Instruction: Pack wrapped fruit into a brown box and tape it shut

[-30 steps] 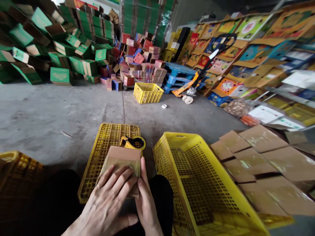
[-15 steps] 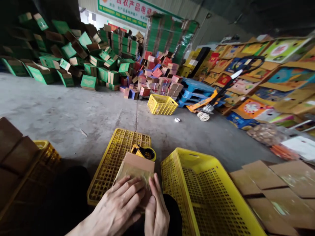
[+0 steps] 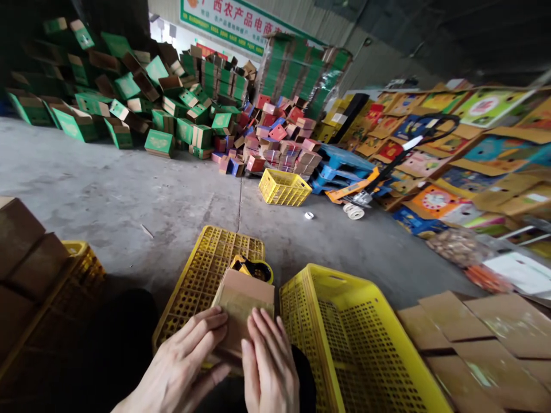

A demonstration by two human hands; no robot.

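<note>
A small brown cardboard box [image 3: 243, 301] with shiny tape on top lies on an upturned yellow plastic crate [image 3: 202, 275] in front of me. My left hand [image 3: 183, 358] lies flat on its near left edge, fingers spread. Pressing flat on the box's near right part is my right hand [image 3: 269, 361]. A yellow tape dispenser [image 3: 252, 268] sits on the crate just behind the box.
An open yellow crate [image 3: 365, 344] stands to the right, with taped brown boxes [image 3: 473, 338] beyond it. Another yellow crate with brown boxes [image 3: 26, 252] is at left. Piles of green, red and printed cartons, a blue pallet and a pallet jack [image 3: 365, 189] fill the far floor.
My head has lifted and turned left, bringing the left boxes into view. My hands slid along the box top; the right hand now lies flat on it.
</note>
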